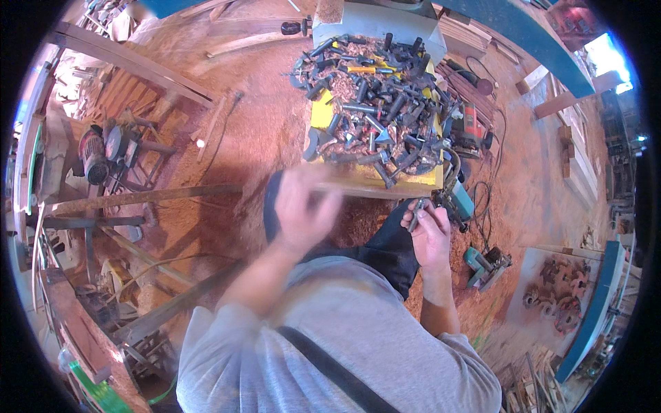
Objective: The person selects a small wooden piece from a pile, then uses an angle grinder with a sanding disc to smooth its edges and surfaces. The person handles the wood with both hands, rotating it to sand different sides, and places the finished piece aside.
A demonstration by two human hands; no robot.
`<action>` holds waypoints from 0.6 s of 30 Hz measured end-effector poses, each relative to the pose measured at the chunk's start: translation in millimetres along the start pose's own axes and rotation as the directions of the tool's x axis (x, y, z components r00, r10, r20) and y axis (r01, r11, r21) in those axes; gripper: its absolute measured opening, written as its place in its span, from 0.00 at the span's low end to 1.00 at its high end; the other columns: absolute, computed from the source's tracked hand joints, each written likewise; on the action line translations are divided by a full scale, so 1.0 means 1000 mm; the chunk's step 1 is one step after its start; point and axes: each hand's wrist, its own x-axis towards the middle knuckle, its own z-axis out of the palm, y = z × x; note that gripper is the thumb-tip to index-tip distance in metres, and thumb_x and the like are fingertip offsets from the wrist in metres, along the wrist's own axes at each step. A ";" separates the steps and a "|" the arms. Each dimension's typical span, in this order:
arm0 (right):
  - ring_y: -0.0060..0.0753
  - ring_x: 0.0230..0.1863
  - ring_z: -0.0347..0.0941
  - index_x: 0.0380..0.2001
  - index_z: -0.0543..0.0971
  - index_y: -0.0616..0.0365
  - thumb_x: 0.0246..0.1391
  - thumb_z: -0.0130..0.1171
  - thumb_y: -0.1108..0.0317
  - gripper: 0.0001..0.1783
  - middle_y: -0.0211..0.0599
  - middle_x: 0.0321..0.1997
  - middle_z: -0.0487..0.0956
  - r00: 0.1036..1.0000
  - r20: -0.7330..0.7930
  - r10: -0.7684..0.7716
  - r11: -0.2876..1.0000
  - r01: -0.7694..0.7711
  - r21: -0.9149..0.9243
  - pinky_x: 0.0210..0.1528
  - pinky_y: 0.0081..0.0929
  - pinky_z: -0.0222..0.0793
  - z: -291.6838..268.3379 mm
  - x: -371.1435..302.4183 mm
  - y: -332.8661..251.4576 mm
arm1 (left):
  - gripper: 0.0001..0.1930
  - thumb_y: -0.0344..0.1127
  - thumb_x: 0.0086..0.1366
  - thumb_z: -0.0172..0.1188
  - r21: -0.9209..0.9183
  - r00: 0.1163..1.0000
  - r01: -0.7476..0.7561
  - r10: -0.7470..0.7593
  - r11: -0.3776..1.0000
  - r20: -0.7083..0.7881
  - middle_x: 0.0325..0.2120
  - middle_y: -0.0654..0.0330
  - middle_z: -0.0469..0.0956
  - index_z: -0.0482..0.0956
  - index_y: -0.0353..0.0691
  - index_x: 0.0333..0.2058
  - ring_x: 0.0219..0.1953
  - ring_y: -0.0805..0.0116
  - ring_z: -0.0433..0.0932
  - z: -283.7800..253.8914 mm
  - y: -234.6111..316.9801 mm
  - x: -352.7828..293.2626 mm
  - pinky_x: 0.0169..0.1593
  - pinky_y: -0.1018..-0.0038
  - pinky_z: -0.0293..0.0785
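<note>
My right hand (432,237) is closed around a short grey metal bit (416,215), holding it just off the front right corner of a yellow-bottomed wooden tray (375,182). Inside the tray lies a dense heap of dark metal bits and cutters (365,107), mixed with wood shavings. My left hand (303,210) is near the tray's front left corner. Motion smears its fingers, so whether they grip anything does not show.
Right of the tray sit a red power tool (471,127), a teal power tool (458,201) and cables. Another green tool (482,267) lies on the dusty floor. A board with round metal cutters (554,292) is farther right. Timber and a grinder (93,153) stand left.
</note>
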 end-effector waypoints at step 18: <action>0.19 0.28 0.64 0.34 0.71 0.54 0.66 0.57 0.65 0.07 0.30 0.36 0.77 0.879 -0.308 -0.364 0.930 0.330 -0.159 0.30 0.23 0.60 0.024 0.046 -0.029 | 0.25 0.27 0.70 0.53 -0.266 0.969 0.242 -0.245 0.933 0.021 0.64 0.40 0.67 0.67 0.27 0.64 0.69 0.49 0.64 0.025 -0.062 -0.010 0.71 0.62 0.56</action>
